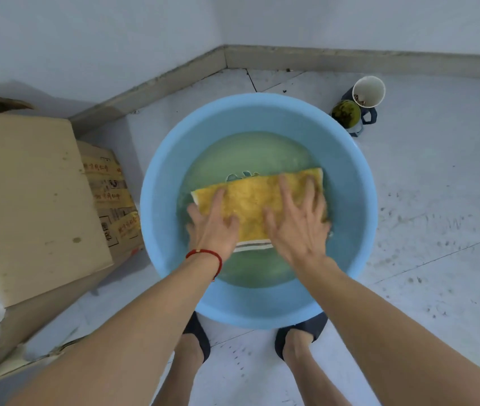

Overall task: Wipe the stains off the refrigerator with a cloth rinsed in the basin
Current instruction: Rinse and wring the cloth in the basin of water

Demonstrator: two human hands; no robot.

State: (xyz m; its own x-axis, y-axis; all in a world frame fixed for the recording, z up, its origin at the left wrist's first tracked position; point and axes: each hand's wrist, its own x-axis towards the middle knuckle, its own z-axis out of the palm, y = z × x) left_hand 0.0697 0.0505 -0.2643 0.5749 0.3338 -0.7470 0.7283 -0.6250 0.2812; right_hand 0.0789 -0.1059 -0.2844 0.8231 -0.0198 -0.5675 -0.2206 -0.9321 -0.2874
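- Basin (156, 200): blue, round, on the floor by the person's feet, part-filled with cloudy greenish water. Largest thing in view; refrigerator not visible.
- Box (28, 200): cardboard, just left of the basin, flap open.
- Cloth (250, 200): yellow, striped near edge, folded flat, lying in the water at the basin's middle.
- Left hand (214, 227): on the cloth's left end, fingers spread and fairly straight, pressing down; thumb seems under the cloth edge, hard to tell. Red cord at the wrist.
- Right hand (297, 224): on the cloth's right half, fingers wide and flat, pressing.
- Cups (359, 104): two, beyond the basin's far right rim.
- Step judged: rinsing, wiping not begun. Next likely calls for gathering the cloth, lifting and wringing it over the basin.
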